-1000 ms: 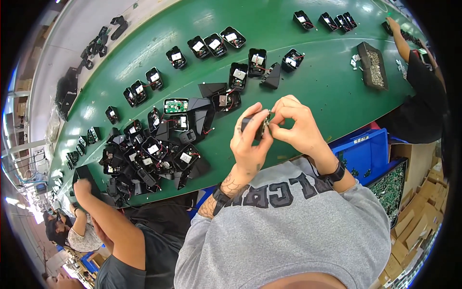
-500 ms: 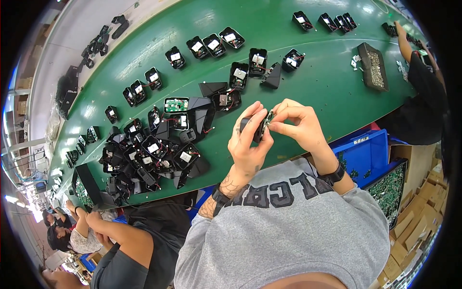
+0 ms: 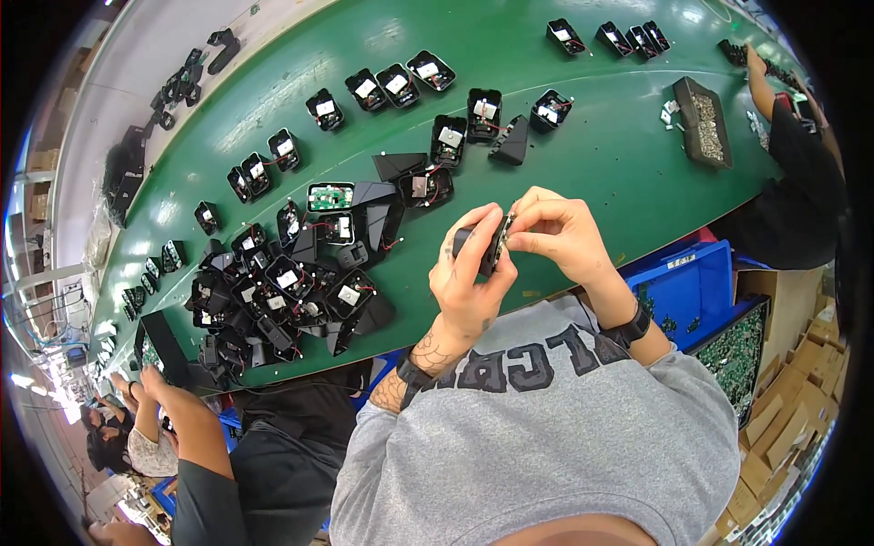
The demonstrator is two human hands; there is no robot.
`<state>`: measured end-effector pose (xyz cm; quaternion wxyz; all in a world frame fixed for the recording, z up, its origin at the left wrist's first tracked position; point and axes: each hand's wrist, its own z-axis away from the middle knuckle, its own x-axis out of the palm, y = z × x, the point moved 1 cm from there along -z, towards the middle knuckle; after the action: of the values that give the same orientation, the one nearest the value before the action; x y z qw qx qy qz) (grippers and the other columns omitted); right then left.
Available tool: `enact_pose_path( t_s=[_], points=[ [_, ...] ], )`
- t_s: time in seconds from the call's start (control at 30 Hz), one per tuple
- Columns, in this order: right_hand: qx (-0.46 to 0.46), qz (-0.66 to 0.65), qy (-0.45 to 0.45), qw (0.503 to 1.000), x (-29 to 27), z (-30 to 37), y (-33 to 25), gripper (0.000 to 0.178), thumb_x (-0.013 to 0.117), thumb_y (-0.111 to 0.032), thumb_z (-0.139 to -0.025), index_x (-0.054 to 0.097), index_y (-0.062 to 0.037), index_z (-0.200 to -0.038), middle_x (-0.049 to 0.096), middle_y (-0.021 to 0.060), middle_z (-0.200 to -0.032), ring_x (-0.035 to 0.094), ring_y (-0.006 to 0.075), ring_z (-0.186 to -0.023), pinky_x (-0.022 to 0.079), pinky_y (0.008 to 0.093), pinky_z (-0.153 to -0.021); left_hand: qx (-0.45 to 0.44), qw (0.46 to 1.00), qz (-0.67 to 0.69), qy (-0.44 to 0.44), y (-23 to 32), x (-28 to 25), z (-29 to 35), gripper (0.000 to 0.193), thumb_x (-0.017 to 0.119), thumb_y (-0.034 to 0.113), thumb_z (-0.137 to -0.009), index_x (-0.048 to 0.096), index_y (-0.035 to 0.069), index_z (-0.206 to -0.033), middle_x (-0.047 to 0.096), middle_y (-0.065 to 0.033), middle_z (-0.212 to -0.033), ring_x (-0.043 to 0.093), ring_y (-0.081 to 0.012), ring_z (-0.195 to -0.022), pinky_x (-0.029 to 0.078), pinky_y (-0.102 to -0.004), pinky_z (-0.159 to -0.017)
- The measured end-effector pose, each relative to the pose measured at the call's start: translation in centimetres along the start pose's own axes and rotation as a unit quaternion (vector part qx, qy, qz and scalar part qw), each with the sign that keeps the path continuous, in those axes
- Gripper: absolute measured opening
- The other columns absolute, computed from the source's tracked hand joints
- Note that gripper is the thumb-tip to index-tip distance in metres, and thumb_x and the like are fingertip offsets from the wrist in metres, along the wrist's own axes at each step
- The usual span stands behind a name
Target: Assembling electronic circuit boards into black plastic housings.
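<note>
My left hand [image 3: 466, 285] is clamped around a black plastic housing [image 3: 492, 262], held edge-on above the green workbench [image 3: 628, 164]. My right hand [image 3: 566, 238] has thumb and forefinger together at the circuit board [image 3: 503, 235] on its side; whether they pinch anything, I cannot tell. Step in hand, as judged: fine fingertip work at that board, calling next for a steady left grip and light pressure. The board's face is hidden. Beyond, piled housings [image 3: 276, 332] overlap, hard to separate; a co-worker's hand [image 3: 756, 61] is small and indistinct
</note>
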<state>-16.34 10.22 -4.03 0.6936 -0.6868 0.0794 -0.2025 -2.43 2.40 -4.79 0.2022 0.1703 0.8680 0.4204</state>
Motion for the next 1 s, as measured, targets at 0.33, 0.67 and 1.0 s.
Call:
enact_pose_path(
  t_s=[0.33, 0.67, 1.0],
  points=[
    [-0.239, 0.364, -0.211, 0.875, -1.8, -1.1, -3.9, 0.044, 0.084, -0.015, -0.059, 0.071, -0.0141, -0.1, 0.061, 0.0063, -0.123, 0.049, 0.0321, -0.124, 0.038, 0.0485, -0.102, -0.467, 0.782, 0.395, -0.118, -2.7, -1.1, -0.3, 0.056, 0.062, 0.006, -0.085, 0.031, 0.009, -0.132, 0.06, -0.0122, -0.096, 0.065, -0.0177, -0.079, 0.059, -0.0295, -0.052],
    [-0.247, 0.396, -0.218, 0.857, -2.2, -2.1, -4.2, 0.046, 0.083, -0.014, -0.061, 0.065, -0.0105, -0.103, 0.06, 0.0067, -0.123, 0.051, 0.0315, -0.121, 0.038, 0.0474, -0.103, -0.462, 0.743, 0.425, -0.232, -1.8, -2.2, -2.5, 0.05, 0.062, 0.02, -0.091, 0.036, 0.01, -0.133, 0.059, -0.0086, -0.104, 0.06, -0.0124, -0.082, 0.045, -0.0224, -0.049],
    [-0.266, 0.306, -0.023, 0.914, -0.9, -1.2, -1.5, 0.057, 0.086, -0.018, -0.055, 0.064, -0.0107, -0.108, 0.061, 0.0075, -0.118, 0.053, 0.03, -0.116, 0.036, 0.0499, -0.106, -0.368, 0.883, 0.125, -0.264, -1.7, -1.7, -3.7, 0.046, 0.048, -0.008, -0.091, 0.045, 0.008, -0.134, 0.056, -0.0048, -0.119, 0.058, -0.01, -0.098, 0.05, -0.0239, -0.082]
  ],
)
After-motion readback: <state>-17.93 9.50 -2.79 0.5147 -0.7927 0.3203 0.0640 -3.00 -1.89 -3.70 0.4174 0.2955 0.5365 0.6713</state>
